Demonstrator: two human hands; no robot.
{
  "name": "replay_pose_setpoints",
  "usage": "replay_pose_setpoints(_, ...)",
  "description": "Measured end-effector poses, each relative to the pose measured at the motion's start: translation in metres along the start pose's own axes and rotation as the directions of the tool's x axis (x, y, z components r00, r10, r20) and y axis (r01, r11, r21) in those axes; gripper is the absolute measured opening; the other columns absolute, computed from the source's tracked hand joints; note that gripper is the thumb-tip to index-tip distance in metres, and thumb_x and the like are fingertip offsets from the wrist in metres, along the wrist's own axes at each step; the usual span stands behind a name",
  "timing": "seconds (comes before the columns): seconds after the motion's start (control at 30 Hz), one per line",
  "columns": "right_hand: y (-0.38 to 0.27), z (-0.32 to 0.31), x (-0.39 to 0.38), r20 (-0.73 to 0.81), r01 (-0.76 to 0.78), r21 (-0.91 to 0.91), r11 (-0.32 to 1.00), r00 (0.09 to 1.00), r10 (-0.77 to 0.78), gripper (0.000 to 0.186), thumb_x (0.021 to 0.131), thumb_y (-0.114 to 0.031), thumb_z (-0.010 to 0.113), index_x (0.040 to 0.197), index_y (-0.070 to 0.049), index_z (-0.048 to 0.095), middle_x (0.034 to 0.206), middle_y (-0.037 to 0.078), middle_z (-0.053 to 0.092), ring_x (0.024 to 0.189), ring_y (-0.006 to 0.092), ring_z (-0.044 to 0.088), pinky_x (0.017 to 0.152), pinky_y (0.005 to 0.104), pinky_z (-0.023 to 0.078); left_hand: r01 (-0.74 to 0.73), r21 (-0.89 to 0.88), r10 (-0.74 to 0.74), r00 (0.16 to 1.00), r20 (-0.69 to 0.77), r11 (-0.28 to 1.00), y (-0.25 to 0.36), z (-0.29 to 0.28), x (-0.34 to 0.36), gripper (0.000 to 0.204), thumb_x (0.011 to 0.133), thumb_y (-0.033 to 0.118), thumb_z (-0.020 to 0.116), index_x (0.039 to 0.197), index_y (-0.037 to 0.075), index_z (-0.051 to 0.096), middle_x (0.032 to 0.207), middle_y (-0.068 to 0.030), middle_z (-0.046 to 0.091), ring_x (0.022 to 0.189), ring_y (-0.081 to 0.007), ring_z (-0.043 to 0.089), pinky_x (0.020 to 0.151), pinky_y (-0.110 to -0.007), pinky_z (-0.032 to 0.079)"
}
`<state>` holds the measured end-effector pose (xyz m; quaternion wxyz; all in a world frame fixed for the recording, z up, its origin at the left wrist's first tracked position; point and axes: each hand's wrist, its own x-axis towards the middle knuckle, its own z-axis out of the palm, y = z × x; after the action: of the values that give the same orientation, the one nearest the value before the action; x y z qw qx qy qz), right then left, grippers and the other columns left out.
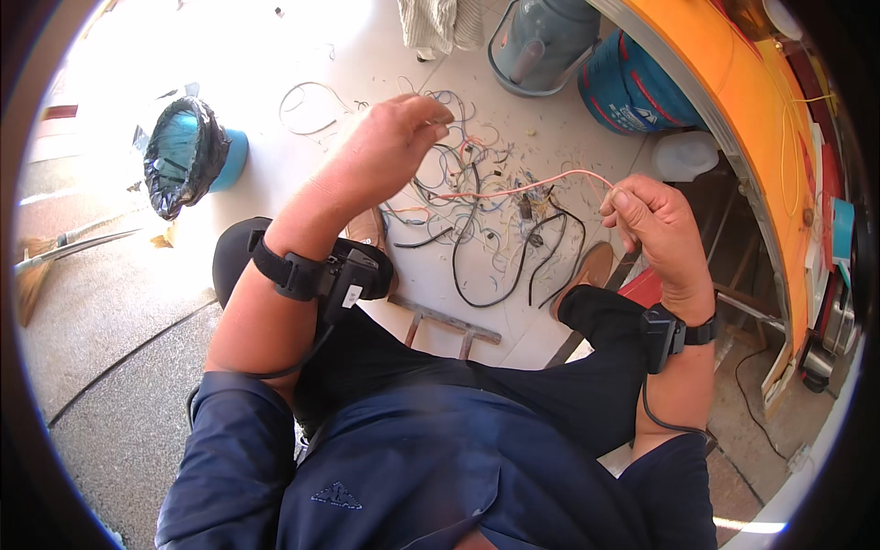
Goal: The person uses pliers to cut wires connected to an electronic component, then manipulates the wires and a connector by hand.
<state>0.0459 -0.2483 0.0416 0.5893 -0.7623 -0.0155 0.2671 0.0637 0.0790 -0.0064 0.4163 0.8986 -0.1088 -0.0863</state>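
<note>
My right hand (pixel 649 215) is closed, thumb against forefinger, on one end of a thin orange wire (pixel 541 178). From there the wire arcs left and drops into a tangle of cut wires and black cables (pixel 472 220) on the pale floor between my shoes. Held higher and to the left, my left hand (pixel 399 137) hovers over the far left side of the tangle. Its fingers are loosely bent, with a gap to the thumb, and nothing shows between them. It is apart from the orange wire.
A teal bin lined with a black bag (pixel 226 151) stands at the left, near a broom (pixel 46 261). Two buckets, one grey (pixel 550 46) and one blue (pixel 623 87), stand far right, beside a translucent plastic container (pixel 686 156). An orange-edged bench (pixel 733 82) curves along the right.
</note>
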Motion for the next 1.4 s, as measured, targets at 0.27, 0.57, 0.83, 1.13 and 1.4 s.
replay_pose_setpoints(0.27, 0.008, 0.009, 0.004, -0.085, 0.012, 0.046, 0.999, 0.996, -0.008, 0.03, 0.102, -0.025, 0.056, 0.086, -0.001, 0.064, 0.055, -0.003, 0.047, 0.05, 0.0058, 0.045, 0.067, 0.025, 0.048, 0.313, -0.713, -0.097, 0.94, 0.327, 0.628, 0.021, 0.007, -0.014, 0.027, 0.095, 0.001, 0.061, 0.122, -0.002, 0.061, 0.103, -0.0133, 0.072, 0.091, -0.019, 0.071, 0.079, -0.03, 0.059)
replay_pose_setpoints(0.57, 0.014, 0.007, 0.006, 0.026, -0.118, 0.013, 0.993, 0.993, 0.117, 0.026, 0.099, -0.023, 0.06, 0.092, 0.001, 0.067, 0.064, 0.001, 0.056, 0.059, 0.0086, 0.055, 0.071, 0.0267, 0.049, 0.202, -0.858, -0.02, 0.976, 0.218, 0.472, 0.021, 0.01, -0.014, 0.01, 0.099, 0.01, 0.061, 0.103, 0.002, 0.063, 0.09, -0.0069, 0.07, 0.082, -0.0154, 0.07, 0.067, -0.026, 0.056)
replay_pose_setpoints(0.83, 0.003, 0.049, 0.018, -0.113, 0.357, -0.463, 0.811, 0.884, -0.454, 0.031, 0.085, -0.021, 0.076, 0.111, -0.006, 0.071, 0.11, 0.012, 0.067, 0.1, 0.0222, 0.066, 0.084, 0.0327, 0.052, 0.32, -0.82, 0.006, 0.931, 0.366, 0.474, 0.036, 0.027, -0.017, 0.011, 0.101, 0.016, 0.06, 0.098, 0.006, 0.062, 0.084, -0.0029, 0.067, 0.076, -0.0115, 0.068, 0.064, -0.023, 0.051)
replay_pose_setpoints(1.13, 0.011, 0.076, 0.013, -0.095, 0.304, 0.203, 0.931, 0.952, -0.29, 0.015, 0.096, -0.008, 0.065, 0.109, -0.001, 0.066, 0.103, 0.003, 0.065, 0.092, 0.0108, 0.062, 0.083, 0.0261, 0.051, 0.378, -0.803, -0.026, 0.91, 0.414, 0.461, 0.048, 0.047, -0.02, 0.014, 0.099, 0.02, 0.063, 0.097, 0.006, 0.062, 0.084, -0.0027, 0.068, 0.077, -0.0125, 0.069, 0.066, -0.024, 0.052)
replay_pose_setpoints(1.4, 0.008, 0.065, 0.012, -0.105, 0.25, -0.211, 0.945, 0.955, -0.277, 0.006, 0.089, -0.007, 0.066, 0.094, -0.003, 0.066, 0.082, 0.009, 0.066, 0.073, 0.0195, 0.065, 0.064, 0.0315, 0.05, 0.176, -0.641, -0.044, 0.975, 0.216, 0.747, 0.048, 0.04, -0.017, 0.025, 0.094, 0.013, 0.07, 0.112, -0.003, 0.062, 0.089, -0.0003, 0.064, 0.084, -0.0075, 0.061, 0.073, -0.023, 0.051)
